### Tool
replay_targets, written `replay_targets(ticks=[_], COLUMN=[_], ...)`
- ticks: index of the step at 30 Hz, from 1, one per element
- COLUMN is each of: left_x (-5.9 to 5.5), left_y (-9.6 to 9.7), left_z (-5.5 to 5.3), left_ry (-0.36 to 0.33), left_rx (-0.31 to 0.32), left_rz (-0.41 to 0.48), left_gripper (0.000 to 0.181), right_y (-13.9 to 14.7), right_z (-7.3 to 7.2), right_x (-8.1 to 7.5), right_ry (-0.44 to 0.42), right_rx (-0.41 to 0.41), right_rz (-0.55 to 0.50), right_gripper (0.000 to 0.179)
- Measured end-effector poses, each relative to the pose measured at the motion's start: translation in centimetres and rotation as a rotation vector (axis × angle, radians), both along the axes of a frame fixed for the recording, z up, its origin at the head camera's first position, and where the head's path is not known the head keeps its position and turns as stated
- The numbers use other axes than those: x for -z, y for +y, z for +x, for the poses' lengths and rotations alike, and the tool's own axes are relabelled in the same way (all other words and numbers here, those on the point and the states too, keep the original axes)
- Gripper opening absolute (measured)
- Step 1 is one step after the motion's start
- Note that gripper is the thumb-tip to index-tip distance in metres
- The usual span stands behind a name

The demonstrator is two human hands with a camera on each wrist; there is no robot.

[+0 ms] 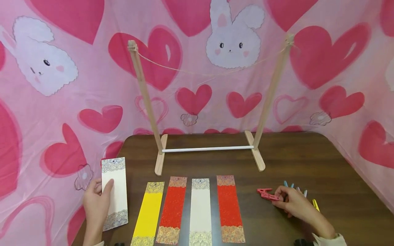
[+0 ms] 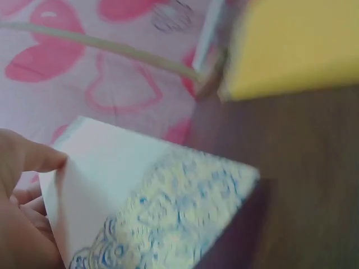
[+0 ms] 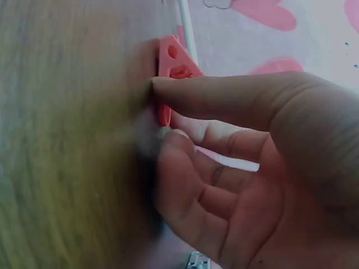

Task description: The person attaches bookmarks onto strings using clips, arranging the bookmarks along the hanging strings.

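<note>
At the table's left edge my left hand (image 1: 97,201) pinches a white card strip (image 1: 118,191) by its left side, thumb on the front. Blue lace-like patterns band both its ends; in the left wrist view the lower band of the strip (image 2: 168,207) fills the middle. On the right, my right hand (image 1: 295,205) holds a red clothespin (image 1: 267,194) between thumb and fingers, just over the table. The right wrist view shows the clothespin (image 3: 174,56) beyond the thumb. More pegs, a yellow one (image 1: 315,205) and blue ones (image 1: 286,183), lie partly hidden around that hand.
Yellow (image 1: 149,212), red (image 1: 172,212), white (image 1: 200,208) and another red (image 1: 229,206) strip lie in a row on the brown table (image 1: 283,157). Behind them stands a wooden frame (image 1: 147,99) with a string (image 1: 197,73) sagging between its posts. A pink heart-patterned cloth (image 1: 191,48) hangs behind.
</note>
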State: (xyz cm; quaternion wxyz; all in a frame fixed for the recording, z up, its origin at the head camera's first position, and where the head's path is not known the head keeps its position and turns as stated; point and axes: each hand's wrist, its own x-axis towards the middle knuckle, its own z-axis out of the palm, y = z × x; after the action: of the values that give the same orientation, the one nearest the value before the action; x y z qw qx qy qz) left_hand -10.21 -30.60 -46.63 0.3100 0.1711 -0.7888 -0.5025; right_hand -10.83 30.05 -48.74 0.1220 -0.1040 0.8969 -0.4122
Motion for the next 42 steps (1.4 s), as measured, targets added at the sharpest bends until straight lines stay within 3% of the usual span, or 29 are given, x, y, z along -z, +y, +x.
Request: replay_targets(ticks=[4,6,8,13,19,22,29,35,42], left_x=[-0.6,-0.9,-1.0,-1.1,-0.9,-0.9,-1.0,-1.6,-3.0], left_y=[0.7,1.1,1.3,1.3,1.1,1.3,2.0,2.9,4.4], left_z=[-0.3,-0.2,-0.1,-0.3,-0.3,-0.3,-0.2,-0.3,0.6], left_ry=[0.051,0.053,0.046,0.054,0.059,0.062,0.039,0.021,0.068], left_rx=[0.075,0.094,0.105,0.117,0.12,0.116,0.148,0.202,0.283], left_rz=[0.398,0.503,0.542,0.564,0.58,0.579,0.563,0.525,0.411], left_gripper=[0.016,0.014,0.012,0.012,0.012,0.011,0.013,0.017,0.021], right_y=[0.0,-0.1,-0.3,-1.1,-1.8,-1.9,-1.4,-1.7,-2.8], right_z=[0.1,0.0,-0.1,-0.2,-0.4,-0.5,0.3,0.7,0.1], right_x=[0.0,0.0,0.0,-0.3,-0.8,-0.7,-0.7,-3.8,-7.3], right_ry=[0.007,0.019,0.058,0.185,0.202,0.29,0.46,0.605,0.731], right_rx=[0.015,0.014,0.02,0.039,0.087,0.133,0.189,0.204,0.095], right_rz=[0.039,0.044,0.048,0.018,-0.048,-0.045,-0.063,0.012,0.062], right_gripper=[0.019,0.018,0.017,0.013,0.011,0.007,0.02,0.019,0.024])
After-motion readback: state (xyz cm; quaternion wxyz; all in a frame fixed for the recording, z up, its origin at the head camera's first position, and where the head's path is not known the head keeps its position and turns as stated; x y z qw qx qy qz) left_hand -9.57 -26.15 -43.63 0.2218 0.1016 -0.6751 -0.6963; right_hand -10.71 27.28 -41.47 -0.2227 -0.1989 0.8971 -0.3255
